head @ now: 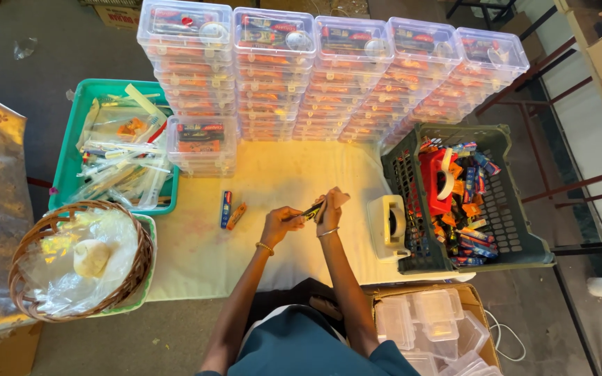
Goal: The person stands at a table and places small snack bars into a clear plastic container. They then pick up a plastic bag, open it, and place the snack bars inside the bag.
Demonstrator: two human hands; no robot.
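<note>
A small dark packet (313, 208) sits at the middle of the table, pinched between both hands. The left hand (281, 221) grips its near end with curled fingers; the right hand (331, 209) clasps the far end, thumb side up. Each wrist wears a thin bangle.

At nine o'clock from the hands, two small packets (230, 211), one blue and one orange, lie side by side on bare cloth, with open room around them. At three o'clock a white tape dispenser (387, 226) stands near the table's right edge, just beside a dark green crate (524, 237) heaped with packets.

The table (280, 174) wears a pale yellow cloth. At twelve o'clock five tall stacks of clear lidded boxes (329, 73) line the far edge; a sixth, short stack (202, 145) stands before them. At ten o'clock a teal tray (71, 150) holds clear wrappers. At eight o'clock is a wicker basket (22, 278) with plastic bags. At five o'clock a cardboard carton (475, 299) of empty clear boxes rests on the grey floor.
</note>
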